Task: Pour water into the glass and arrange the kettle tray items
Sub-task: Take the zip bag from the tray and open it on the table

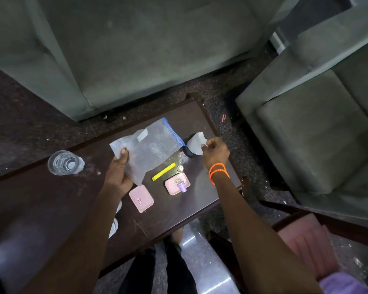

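A clear drinking glass stands at the left on the dark wooden table. My left hand grips the near corner of a clear zip bag with a blue seal, held over the table. My right hand, with orange bands on the wrist, pinches a small white piece above a round black object. Near the front lie a pink lid, an open pink box with a purple item in it, a yellow strip and a small round metal piece. No kettle shows.
A grey sofa stands behind the table and a grey armchair to the right. The floor is dark speckled stone. Pink and purple cloth lies at the lower right. My legs show below the table's front edge.
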